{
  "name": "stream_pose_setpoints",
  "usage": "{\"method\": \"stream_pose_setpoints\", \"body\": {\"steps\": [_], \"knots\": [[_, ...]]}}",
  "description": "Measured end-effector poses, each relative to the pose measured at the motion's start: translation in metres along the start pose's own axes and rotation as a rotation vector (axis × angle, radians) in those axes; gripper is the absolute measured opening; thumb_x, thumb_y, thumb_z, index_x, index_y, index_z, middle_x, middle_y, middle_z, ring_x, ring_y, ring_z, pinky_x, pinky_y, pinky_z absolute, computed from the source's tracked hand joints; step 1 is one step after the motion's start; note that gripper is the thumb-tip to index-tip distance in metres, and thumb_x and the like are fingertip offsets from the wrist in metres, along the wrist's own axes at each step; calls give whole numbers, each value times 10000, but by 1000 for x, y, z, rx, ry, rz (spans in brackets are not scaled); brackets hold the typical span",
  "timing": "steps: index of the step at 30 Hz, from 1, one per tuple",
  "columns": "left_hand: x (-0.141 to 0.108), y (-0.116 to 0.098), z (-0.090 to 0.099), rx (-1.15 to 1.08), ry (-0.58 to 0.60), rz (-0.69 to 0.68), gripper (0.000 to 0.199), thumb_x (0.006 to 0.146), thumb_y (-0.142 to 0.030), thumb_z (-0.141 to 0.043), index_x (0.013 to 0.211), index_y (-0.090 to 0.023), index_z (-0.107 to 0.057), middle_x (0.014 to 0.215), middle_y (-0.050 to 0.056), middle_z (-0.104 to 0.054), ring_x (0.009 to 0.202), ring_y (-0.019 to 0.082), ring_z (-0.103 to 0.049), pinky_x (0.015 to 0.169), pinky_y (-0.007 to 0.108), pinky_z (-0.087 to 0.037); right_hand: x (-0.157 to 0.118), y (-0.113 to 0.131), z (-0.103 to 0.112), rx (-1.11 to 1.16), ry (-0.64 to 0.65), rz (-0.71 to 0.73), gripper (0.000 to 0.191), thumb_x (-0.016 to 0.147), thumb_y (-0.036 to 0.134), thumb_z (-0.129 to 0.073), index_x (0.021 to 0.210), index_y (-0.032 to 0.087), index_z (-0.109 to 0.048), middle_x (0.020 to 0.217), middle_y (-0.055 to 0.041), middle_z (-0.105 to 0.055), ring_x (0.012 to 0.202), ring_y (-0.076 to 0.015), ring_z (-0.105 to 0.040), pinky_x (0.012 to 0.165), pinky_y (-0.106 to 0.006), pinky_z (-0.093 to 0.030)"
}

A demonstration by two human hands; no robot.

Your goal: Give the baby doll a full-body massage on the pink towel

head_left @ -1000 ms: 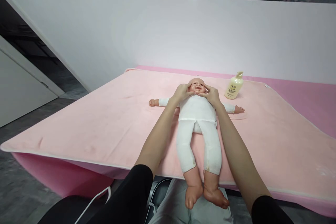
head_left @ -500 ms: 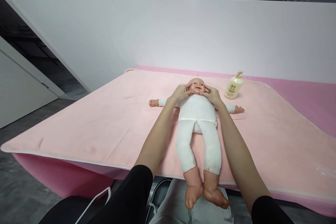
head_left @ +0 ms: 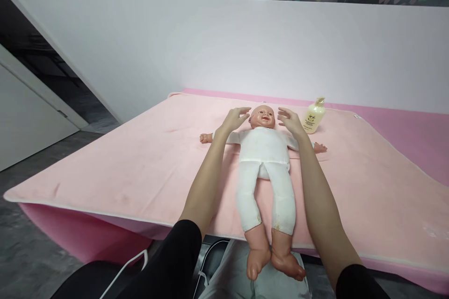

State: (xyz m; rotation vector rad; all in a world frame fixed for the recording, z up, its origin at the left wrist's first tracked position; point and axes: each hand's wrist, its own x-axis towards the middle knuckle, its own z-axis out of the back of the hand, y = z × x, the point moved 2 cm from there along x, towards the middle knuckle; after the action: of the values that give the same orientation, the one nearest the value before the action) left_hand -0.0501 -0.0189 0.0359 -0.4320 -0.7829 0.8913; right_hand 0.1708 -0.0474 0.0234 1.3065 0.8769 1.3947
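Observation:
A baby doll point(head_left: 264, 147) with a white cloth body lies on its back, arms stretched out sideways and feet toward me, past the table's near edge. To the left of its head, my left hand point(head_left: 235, 120) is open with fingers slightly curved, apart from the head. On the other side my right hand point(head_left: 290, 120) is also open, a small gap away from the head. Neither hand holds anything. Just right of my right hand a pale yellow pump bottle point(head_left: 314, 116) stands upright.
A pink blanket point(head_left: 140, 159) covers the table and hangs over its front edge. Behind it rises a white wall panel point(head_left: 224, 42) with a window strip above. A white cable point(head_left: 124, 268) and a dark chair point(head_left: 213, 261) are at the lower left and bottom.
Both hands have come off the doll's face and moved outward, the left hand to the left and the right hand to the right. The doll's body stays in place.

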Motion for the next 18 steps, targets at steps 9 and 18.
{"method": "stream_pose_setpoints", "body": {"steps": [9,18], "knots": [[-8,-106,39,-46,-372,-331,235,848,-206,-471,973,-177,-668,929,33,-707,882,133,-646,830,241,-468,-49,129,20,128,-296,541,223,838,337,-471,986,219,-590,817,-7,-644,702,-114,-626,685,-293,-531],[-60,-75,-38,-86,-251,-77,249,849,-228,-451,955,-194,-674,919,23,-705,827,153,-639,793,273,-474,-88,67,-20,-231,-54,324,228,787,310,-471,861,195,-653,691,-11,-658,602,-149,-603,633,-295,-489]]}}
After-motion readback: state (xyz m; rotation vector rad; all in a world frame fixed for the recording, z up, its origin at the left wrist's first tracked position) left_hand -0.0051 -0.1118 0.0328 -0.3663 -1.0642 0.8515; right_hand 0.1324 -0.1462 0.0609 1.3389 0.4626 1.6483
